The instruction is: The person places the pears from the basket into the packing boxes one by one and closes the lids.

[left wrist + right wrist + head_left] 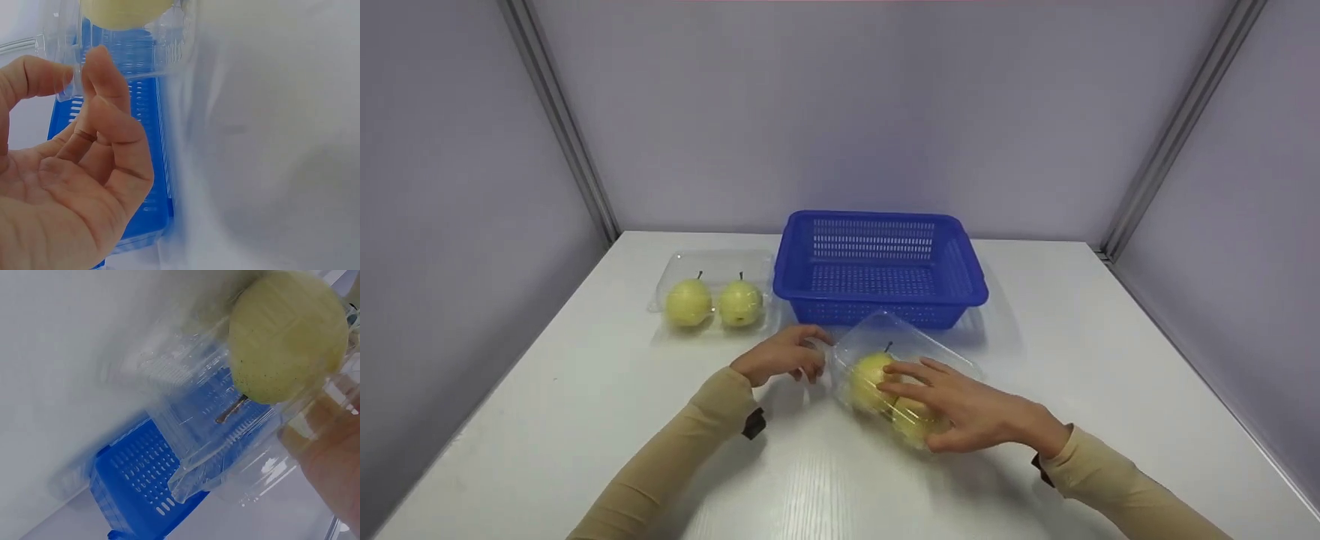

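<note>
A clear plastic clamshell box (907, 337) is turned at an angle in front of the blue basket. Inside sit two round yellow-green pears (873, 381), one partly hidden by my right hand (971, 405). That hand grips the box from the right, fingers across its top and thumb at its near end; the right wrist view shows a pear (289, 337) behind the plastic. On the box's left side, my left hand (786, 354) pinches the thin plastic edge (68, 90) between thumb and index finger, its other fingers curled.
Behind the box stands a blue slotted basket (881, 292). To its left, another clear box (716, 262) holds two pears (688, 303) with stems up. The white table (570, 420) is enclosed by pale panels at the back and sides.
</note>
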`<state>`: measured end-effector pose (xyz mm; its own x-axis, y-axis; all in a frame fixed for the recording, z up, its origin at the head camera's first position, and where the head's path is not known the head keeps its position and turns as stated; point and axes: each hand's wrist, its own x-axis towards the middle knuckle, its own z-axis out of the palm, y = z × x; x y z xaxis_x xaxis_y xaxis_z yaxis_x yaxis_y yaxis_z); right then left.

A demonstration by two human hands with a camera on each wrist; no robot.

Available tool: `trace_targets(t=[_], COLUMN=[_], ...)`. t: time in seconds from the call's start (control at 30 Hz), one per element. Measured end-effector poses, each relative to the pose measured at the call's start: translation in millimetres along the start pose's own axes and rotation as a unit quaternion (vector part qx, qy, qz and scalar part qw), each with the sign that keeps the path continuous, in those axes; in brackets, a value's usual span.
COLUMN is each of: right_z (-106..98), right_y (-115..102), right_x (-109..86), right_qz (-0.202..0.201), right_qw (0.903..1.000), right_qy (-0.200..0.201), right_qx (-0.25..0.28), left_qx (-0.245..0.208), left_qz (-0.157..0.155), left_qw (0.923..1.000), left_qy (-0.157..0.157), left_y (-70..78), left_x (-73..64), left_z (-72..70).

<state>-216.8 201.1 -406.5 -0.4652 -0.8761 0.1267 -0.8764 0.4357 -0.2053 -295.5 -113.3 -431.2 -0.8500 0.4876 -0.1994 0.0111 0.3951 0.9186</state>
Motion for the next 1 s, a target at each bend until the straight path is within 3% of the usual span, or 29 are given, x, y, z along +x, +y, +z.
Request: trace_targets(t=[0.2, 0.37, 0.5, 0.63, 0.73, 0.83, 1.0], right_z=[-4, -5, -5, -5, -5, -5, -5], right_y=[8, 15, 21, 27, 31, 35, 39], right_x=[-5.7, -13.2, -20.0, -26.0, -29.9, -33.5, -37.1], right_qz=[0.006, 0.026, 0.062, 0.13, 0.197, 0.262, 0.33], right_qw=[0.9995, 0.9981, 0.9952, 0.9872, 0.9724, 0.9504, 0.8991], right_qy=[0.028, 0.056, 0.075, 0.08, 0.078, 0.066, 0.026], right_qx=[-0.012, 0.001, 0.013, 0.049, 0.097, 0.154, 0.286], left_qx=[-0.013, -0.016, -0.021, -0.035, -0.047, -0.059, -0.078], left_qz=[-0.009, -0.012, -0.013, -0.014, -0.016, -0.02, -0.019], left_qw=[0.999, 0.9983, 0.9981, 0.9978, 0.9975, 0.9971, 0.9959], left_qy=[-0.041, -0.054, -0.056, -0.054, -0.05, -0.045, -0.041], left_y=[-0.4, -1.6, -3.9, -5.3, -6.3, -6.6, -6.6], left_x=[-11.4, -16.9, -20.5, -24.2, -26.5, -28.4, -31.1], left_z=[-3.0, -3.1, -2.1, -0.1, 2.1, 4.5, 8.4])
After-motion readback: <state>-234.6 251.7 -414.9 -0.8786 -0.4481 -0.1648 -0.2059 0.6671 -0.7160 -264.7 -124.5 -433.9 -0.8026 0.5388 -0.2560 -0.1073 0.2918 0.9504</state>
